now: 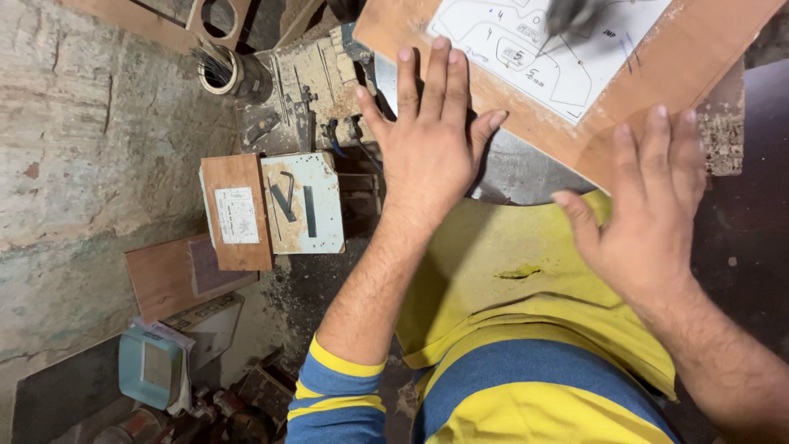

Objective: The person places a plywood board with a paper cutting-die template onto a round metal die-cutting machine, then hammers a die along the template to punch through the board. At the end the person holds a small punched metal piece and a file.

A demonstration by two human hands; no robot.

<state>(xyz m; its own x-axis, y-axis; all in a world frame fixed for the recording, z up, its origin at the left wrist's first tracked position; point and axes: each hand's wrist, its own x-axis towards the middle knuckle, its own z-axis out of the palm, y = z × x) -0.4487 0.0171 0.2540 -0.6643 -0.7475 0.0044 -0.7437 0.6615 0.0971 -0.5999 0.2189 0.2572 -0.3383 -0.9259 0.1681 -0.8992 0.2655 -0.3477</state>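
On the wooden board [699, 57] — left hand [427, 140], right hand [649, 205] lie spread flat — dusty workshop floor [82, 164] below.

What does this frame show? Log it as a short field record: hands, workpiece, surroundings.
left hand: flat, fingers spread, pressing the near-left edge of the wooden board
right hand: flat on the board's near-right edge
board: brown sheet with a white paper template of drawn outlines on top
above template: blurred dark tool, kind unclear
left of hands: dusty machine; pale metal box with hex keys on it
clothing: yellow and blue striped shirt
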